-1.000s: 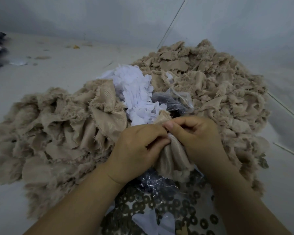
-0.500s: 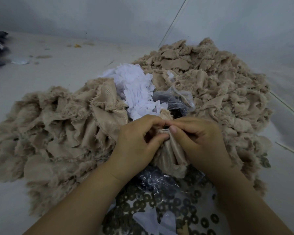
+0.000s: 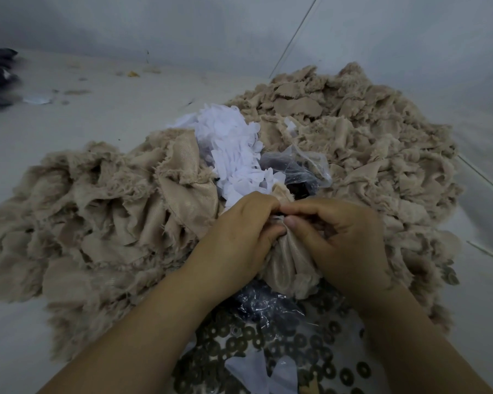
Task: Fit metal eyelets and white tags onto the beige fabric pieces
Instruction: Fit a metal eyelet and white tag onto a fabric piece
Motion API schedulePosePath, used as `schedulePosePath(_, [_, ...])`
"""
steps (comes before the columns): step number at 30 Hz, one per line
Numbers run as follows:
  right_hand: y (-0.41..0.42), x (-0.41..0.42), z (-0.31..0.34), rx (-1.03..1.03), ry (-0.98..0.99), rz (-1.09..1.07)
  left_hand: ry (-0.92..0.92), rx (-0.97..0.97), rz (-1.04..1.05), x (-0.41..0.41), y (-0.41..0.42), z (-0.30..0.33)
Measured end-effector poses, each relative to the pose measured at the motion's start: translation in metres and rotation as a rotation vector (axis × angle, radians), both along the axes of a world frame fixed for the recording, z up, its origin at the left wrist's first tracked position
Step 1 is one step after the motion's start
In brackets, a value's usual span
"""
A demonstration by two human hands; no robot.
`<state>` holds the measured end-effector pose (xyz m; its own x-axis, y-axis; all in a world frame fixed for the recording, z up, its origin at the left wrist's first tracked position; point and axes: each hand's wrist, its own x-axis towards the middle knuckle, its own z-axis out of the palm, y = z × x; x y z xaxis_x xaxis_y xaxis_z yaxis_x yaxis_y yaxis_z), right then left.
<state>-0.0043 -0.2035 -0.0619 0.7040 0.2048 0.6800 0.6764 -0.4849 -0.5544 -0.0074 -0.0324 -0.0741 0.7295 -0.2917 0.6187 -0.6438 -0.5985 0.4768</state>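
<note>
Pale floor (image 3: pixel 97 132) heaped with beige fabric. Fabric piece (image 3: pixel 289 260) pinched by left hand (image 3: pixel 239 237) and right hand (image 3: pixel 342 240), thumbs drawn closer than before; fitting judged underway. Eyelets (image 3: pixel 310 345) below, white tags (image 3: pixel 234 149) beyond.

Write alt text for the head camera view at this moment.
Both hands, left hand and right hand, pinch one beige fabric piece together at its gathered top. Around them lie beige fabric heaps, a pile of white tags behind, and dark ring-shaped eyelets near the wrists.
</note>
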Motion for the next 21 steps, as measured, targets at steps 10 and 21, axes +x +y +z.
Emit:
schedulePosePath(10, [0.0049, 0.0015, 0.0, 0.003, 0.007, 0.012, -0.212, 0.076, 0.083, -0.004, 0.0005, -0.0017])
schedulePosePath(21, [0.0058, -0.0061, 0.0011, 0.077, 0.032, -0.023, -0.322, 0.033, 0.064, -0.0001, -0.0008, -0.0054])
